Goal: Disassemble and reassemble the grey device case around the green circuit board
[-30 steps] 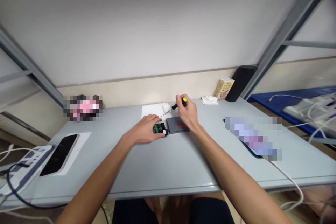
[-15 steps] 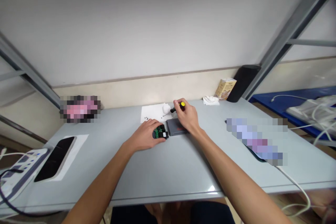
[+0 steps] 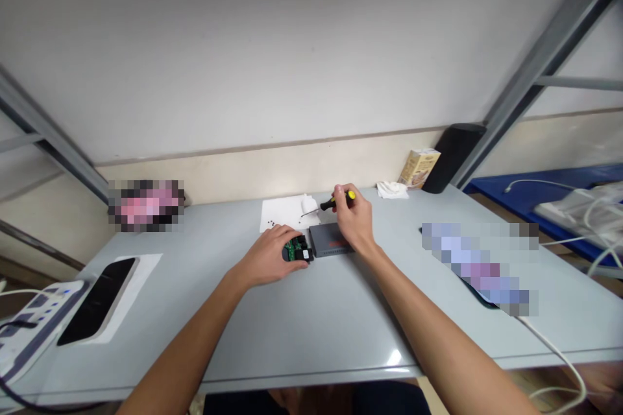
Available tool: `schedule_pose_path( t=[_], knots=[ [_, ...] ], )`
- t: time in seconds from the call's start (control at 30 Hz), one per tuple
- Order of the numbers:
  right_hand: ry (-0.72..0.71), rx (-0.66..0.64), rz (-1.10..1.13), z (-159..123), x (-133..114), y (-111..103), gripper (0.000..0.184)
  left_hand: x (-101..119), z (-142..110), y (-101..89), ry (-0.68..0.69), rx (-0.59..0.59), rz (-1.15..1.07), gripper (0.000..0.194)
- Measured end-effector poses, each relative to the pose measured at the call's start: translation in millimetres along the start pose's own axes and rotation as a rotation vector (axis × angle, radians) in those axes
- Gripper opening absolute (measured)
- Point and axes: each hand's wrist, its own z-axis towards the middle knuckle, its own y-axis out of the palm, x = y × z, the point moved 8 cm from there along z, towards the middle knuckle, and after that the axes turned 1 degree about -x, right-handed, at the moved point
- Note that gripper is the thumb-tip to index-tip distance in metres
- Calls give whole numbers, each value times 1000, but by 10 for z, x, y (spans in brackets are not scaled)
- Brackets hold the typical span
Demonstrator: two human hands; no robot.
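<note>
A green circuit board [image 3: 294, 249] with black connectors lies on the desk, its left side under my left hand [image 3: 273, 254], whose fingers and thumb grip its edges. My right hand [image 3: 354, 215] is closed around a black and yellow screwdriver [image 3: 329, 204]. The screwdriver's thin shaft slants down to the left, its tip over a white paper [image 3: 280, 210]. Several tiny dark screws [image 3: 271, 224] are on the paper, and a small white object [image 3: 309, 203] rests at its right side. Below my right wrist sits a dark grey box [image 3: 327, 241] with red marking, partly covered.
To the left lie a black-screened phone [image 3: 98, 298] on paper and a power strip [image 3: 39, 321]. Crumpled tissue [image 3: 392, 190], a yellow carton [image 3: 419, 167] and a black cylinder [image 3: 452, 157] stand at the back right. A white cable [image 3: 555, 350] crosses the desk's right edge.
My right hand has shifted slightly right with the screwdriver, whose shaft now shows more plainly over the paper. My left hand stays on the circuit board. The view has tilted a little.
</note>
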Motion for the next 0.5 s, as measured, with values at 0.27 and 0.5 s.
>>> schedule_pose_path(
  t=[0.27,0.5],
  knots=[
    [84,-12,272,0,-36,36,49,-179,1,-153,-110,264,-73,26],
    [94,-77,305,-46,-81,114,50,-197,9,-214,-120,312,-29,15]
  ],
)
